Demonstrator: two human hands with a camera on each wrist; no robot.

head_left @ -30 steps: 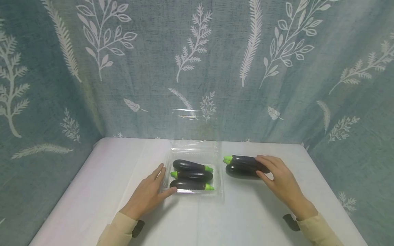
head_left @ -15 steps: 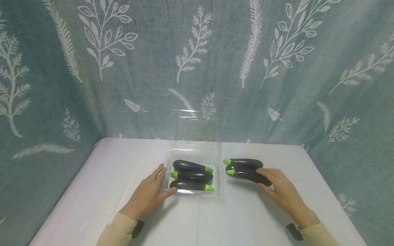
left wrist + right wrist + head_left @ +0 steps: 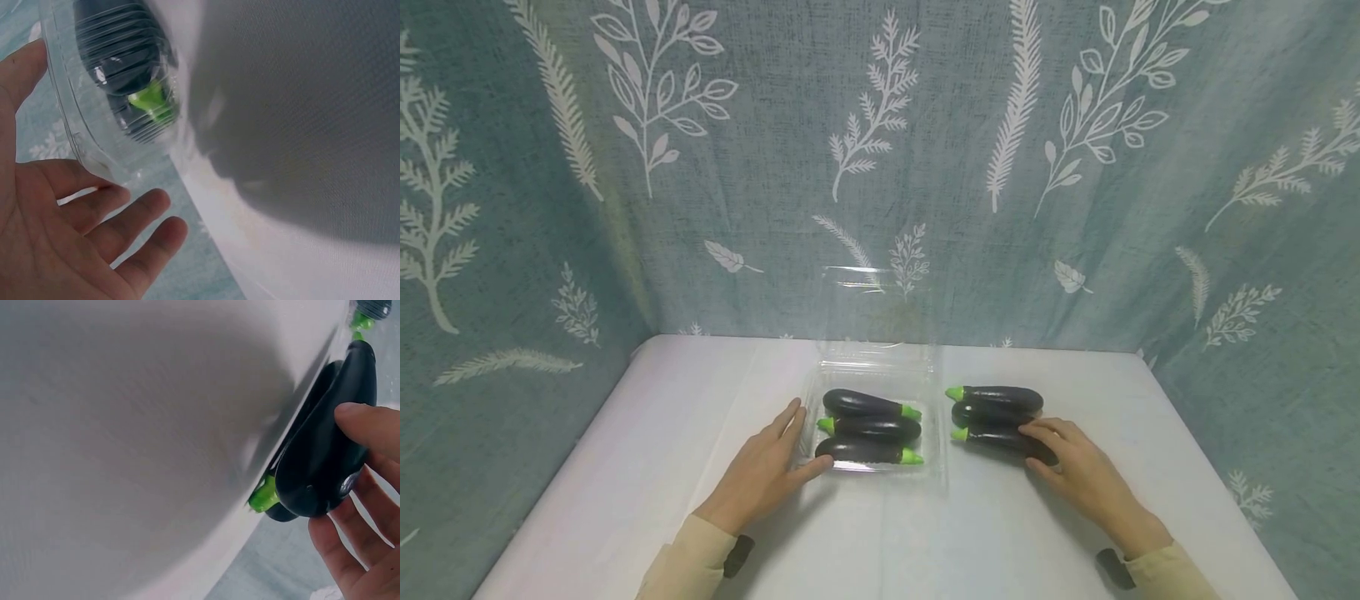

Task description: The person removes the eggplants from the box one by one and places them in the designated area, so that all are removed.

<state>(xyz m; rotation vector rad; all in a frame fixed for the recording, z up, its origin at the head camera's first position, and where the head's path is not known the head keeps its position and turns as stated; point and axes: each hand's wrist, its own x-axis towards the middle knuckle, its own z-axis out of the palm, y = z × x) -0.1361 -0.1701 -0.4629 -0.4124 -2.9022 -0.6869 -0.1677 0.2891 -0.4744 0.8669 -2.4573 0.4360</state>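
Observation:
My left hand (image 3: 756,479) rests at the left side of a clear plastic clamshell box (image 3: 868,470), its fingers extended along the wall and the thumb at the front rim. Three dark purple eggplants (image 3: 876,428) with green stems lie inside, stems pointing in alternating directions. To the right of the box, my right hand (image 3: 1086,475) pinches the blunt end of an eggplant (image 3: 328,444) between thumb and fingers. Its stem points left toward the box. Behind it, two more eggplants (image 3: 1003,397) lie close together on the table.
The lid (image 3: 880,308) of the box stands raised at the back, before a blue-green leaf-patterned curtain (image 3: 775,125). A white cloth (image 3: 895,542) covers the table. Curtain also hangs on both sides.
My right hand has drawn its eggplant from over the other two toward the front, laying it alongside them. The left hand keeps its place at the box.

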